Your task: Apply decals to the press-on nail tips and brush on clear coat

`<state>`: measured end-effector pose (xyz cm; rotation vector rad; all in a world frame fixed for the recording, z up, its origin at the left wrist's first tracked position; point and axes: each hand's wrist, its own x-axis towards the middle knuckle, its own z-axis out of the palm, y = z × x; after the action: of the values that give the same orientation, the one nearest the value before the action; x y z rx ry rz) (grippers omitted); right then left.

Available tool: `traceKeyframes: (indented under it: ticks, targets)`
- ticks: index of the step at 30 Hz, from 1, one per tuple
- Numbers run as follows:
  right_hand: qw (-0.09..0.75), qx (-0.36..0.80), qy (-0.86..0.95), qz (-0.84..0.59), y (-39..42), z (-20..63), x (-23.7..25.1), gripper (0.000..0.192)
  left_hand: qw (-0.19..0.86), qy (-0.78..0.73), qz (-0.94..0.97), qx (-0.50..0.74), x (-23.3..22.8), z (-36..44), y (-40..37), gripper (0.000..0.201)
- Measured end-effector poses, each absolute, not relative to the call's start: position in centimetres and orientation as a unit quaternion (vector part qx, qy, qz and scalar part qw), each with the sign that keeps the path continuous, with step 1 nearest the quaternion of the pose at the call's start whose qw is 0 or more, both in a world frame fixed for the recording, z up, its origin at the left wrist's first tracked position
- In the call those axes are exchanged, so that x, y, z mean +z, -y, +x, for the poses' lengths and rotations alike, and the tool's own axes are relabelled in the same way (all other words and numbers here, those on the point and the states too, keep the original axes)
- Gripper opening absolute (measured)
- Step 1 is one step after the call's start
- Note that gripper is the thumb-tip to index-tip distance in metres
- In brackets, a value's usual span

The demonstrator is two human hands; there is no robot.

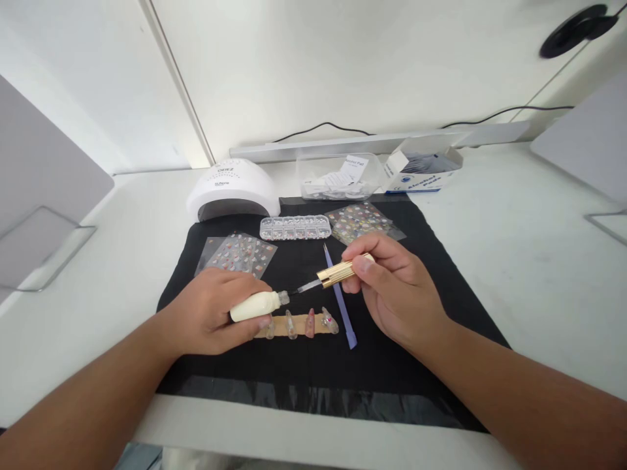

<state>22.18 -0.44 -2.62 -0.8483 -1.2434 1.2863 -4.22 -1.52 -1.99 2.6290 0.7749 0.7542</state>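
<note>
— Gripping a small cream bottle (255, 305), the left hand (210, 316) is seen low over a black mat (392, 365), fingers curled tight around the bottle's body. What is held opposite?

— A gold-capped brush (337, 271) is pinched between thumb and fingertips of the right hand (396, 290), its tip pointed at the bottle's neck.

— And nearby?

— A strip of false nails (304, 324) is laid just near of the bottle, a lilac stick (339, 303) to its right. Sticker sheets (240, 253), a clear bead case (295, 227) and a white lamp (232, 189) are set farther back.
</note>
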Motion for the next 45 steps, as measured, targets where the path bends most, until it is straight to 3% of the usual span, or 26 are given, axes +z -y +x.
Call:
traceKeyframes:
  ticks: [7, 13, 24, 34, 45]
  targets:
    - [0.522, 0.490, 0.594, -0.367, 0.8, 22.0, -2.8, 0.007, 0.145, -0.264, 0.917, 0.260, -1.9, -3.9, 1.5, 0.010]
    - [0.410, 0.430, 0.732, -0.332, 1.5, 21.6, -1.9, 0.001, 0.157, -0.267, 0.917, 0.250, -2.0, -3.8, 1.6, 0.011]
    - [0.576, 0.493, 0.548, -0.354, 0.0, 23.2, -2.5, 0.005, 0.121, -0.262, 0.915, 0.281, -1.6, -4.3, 1.8, 0.008]
    - [0.517, 0.439, 0.650, -0.344, -0.6, 24.3, -3.5, 0.012, 0.130, -0.277, 0.917, 0.257, -1.7, -5.2, 1.5, 0.008]
    - [0.517, 0.406, 0.641, -0.395, -0.8, 24.0, -3.1, 0.014, 0.122, -0.278, 0.919, 0.252, -1.9, -5.2, 1.5, 0.010]
